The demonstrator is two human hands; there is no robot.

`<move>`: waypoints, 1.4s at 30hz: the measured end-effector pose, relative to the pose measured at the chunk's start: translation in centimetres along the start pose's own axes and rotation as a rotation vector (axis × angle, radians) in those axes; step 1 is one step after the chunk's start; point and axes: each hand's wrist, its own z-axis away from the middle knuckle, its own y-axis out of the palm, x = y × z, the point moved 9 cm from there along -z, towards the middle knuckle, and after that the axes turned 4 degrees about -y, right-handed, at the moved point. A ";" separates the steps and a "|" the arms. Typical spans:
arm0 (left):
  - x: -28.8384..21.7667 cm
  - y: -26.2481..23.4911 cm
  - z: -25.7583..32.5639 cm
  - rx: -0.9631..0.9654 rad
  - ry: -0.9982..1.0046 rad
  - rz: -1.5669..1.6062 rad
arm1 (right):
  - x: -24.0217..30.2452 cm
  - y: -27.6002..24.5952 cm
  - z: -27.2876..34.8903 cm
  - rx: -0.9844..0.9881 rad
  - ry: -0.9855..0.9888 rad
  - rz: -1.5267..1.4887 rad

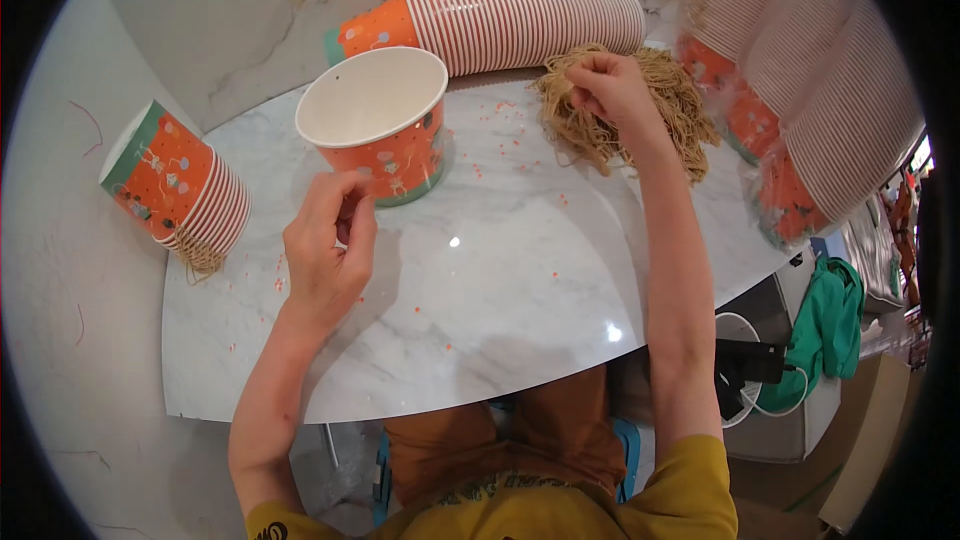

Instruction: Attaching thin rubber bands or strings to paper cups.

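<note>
A large orange paper bucket with a white inside and a green base band stands upright left of the middle of the marble table. Just in front of it is my left hand, its fingers curled toward the thumb; whatever they may hold does not show. My right hand is over a heaped bundle of tan strings, its fingers drawn together in a pinch. I cannot make out whether a string is between its fingertips.
A long nested stack of paper buckets lies along the back wall. A shorter nested stack leans at the left, tan strings hanging from its end. Plastic-wrapped stacks stand at the right. Orange specks dot the marble table.
</note>
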 end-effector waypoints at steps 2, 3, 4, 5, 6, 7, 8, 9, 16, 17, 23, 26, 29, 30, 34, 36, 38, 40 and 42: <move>0.9 0.6 0.2 0.015 -0.023 0.019 | -1.3 -0.3 0.0 -0.035 0.071 0.131; 1.1 0.8 0.3 0.015 -0.023 0.018 | -1.3 -0.1 0.0 -0.033 0.070 0.130; 1.6 1.3 0.4 0.055 -0.052 0.049 | -1.8 0.5 0.0 -0.003 0.128 -0.037; 2.1 1.6 0.7 0.092 -0.085 0.072 | -2.0 1.9 0.1 0.036 0.186 -0.209; 2.4 1.7 0.8 0.088 -0.089 0.064 | -1.7 2.7 0.2 0.046 0.186 -0.213; 3.8 2.8 1.2 0.153 -0.247 0.208 | -1.5 3.9 0.4 0.106 0.195 -0.226; 4.7 4.2 1.5 0.220 -0.400 0.358 | -1.4 4.6 0.7 0.159 0.201 -0.236; 4.2 4.5 1.2 0.219 -0.399 0.353 | -1.4 4.7 0.7 0.161 0.199 -0.240; 3.0 11.6 0.8 0.540 -0.828 0.527 | -2.5 4.6 0.5 0.175 0.229 -0.212; 3.2 12.5 0.4 0.513 -0.858 0.597 | -2.8 4.9 0.5 0.184 0.241 -0.202; 4.0 18.3 -2.1 0.404 -1.016 0.892 | -3.2 6.0 0.7 0.180 0.225 -0.157; 4.4 20.1 -2.3 0.430 -1.022 0.997 | -3.4 6.6 0.6 0.183 0.206 -0.136; 4.3 21.1 -2.4 0.435 -1.014 1.000 | -3.6 6.3 0.4 0.187 0.204 -0.135; 4.5 21.1 -2.3 0.412 -1.022 0.974 | -3.6 6.2 0.4 0.185 0.206 -0.135; 5.5 20.5 -2.1 0.400 -0.968 0.920 | -3.7 7.0 0.5 0.224 0.208 -0.144; 5.3 19.7 -1.9 0.424 -0.923 0.778 | -4.2 7.0 0.5 0.228 0.212 -0.136; 4.9 19.0 -1.5 0.446 -0.899 0.704 | -6.2 6.8 0.4 0.169 0.276 -0.104; 4.4 18.3 -1.0 0.467 -0.875 0.630 | -7.7 6.3 0.3 0.124 0.308 -0.094; 3.6 17.3 -1.0 0.486 -0.752 0.515 | -8.5 5.8 0.2 0.085 0.339 -0.083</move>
